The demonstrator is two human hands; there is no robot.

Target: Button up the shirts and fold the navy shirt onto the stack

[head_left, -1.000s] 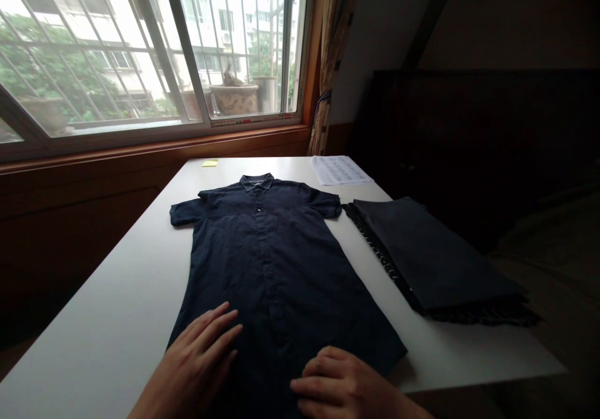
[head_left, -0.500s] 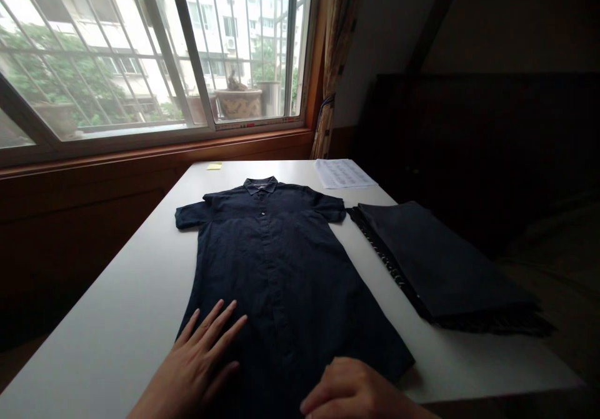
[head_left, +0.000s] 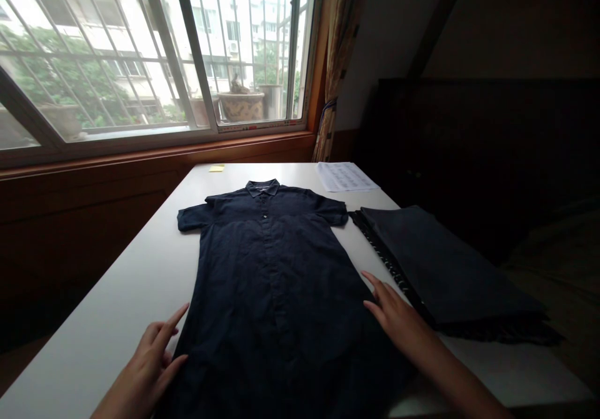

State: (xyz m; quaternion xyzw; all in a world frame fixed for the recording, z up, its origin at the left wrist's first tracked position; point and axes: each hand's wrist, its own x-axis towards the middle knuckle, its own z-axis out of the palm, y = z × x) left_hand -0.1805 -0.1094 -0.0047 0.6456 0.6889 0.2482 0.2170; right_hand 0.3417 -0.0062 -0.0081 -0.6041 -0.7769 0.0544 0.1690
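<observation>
A dark navy short-sleeved shirt lies front side up on the white table, its collar towards the window and its sleeves spread. At the shirt's left edge is my left hand, with the index finger stretched out and the thumb apart over the hem side. My right hand is at the right edge of the shirt, fingers extended and thumb apart. Neither hand grips the cloth. The bottom hem runs out of view below.
To the right lies a stack of folded dark cloth. Printed paper sheets rest at the far right corner of the table, and a yellow sticky note at the far left. Beyond stands a barred window with a patterned curtain.
My left hand has moved off the shirt's front to its left edge. The right hand has gone from closed near the hem to open, farther up along the right edge.
</observation>
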